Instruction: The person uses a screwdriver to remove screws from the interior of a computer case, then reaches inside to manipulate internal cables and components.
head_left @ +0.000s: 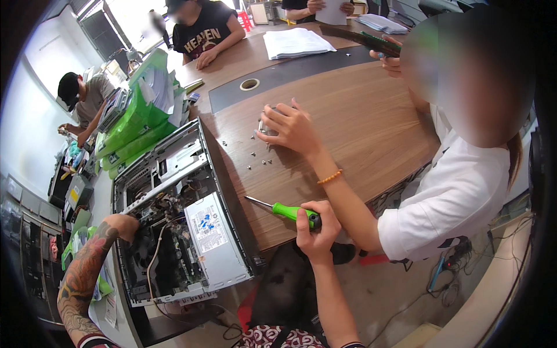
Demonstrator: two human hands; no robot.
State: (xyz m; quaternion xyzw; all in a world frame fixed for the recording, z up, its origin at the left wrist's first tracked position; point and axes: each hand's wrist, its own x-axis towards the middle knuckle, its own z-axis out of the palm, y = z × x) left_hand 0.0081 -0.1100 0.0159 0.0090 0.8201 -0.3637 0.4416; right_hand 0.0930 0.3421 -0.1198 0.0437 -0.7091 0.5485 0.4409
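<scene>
Right forearm (336,296) nearest the lens; right hand (320,232) grips a green-handled screwdriver (285,210), right of the opened desktop computer case (237,206). Left hand (123,226) reaches inside the case's left edge; fingers hidden, grip cannot be told. Advisable: keep the bare tip off the wiring (165,203). In-case power supply (229,264) carries a blue-marked printed label (203,217), fine print illegible. Loose screws (253,154) lie right of the case.

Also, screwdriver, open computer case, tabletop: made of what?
Screwdriver: handle likely plastic, smooth bright green and black; thin grey shaft looks metal. Computer case: probably sheet metal; silvery frame with cut-outs. Tabletop: brown wood grain, slight sheen; wood or laminate, can't tell.
</scene>
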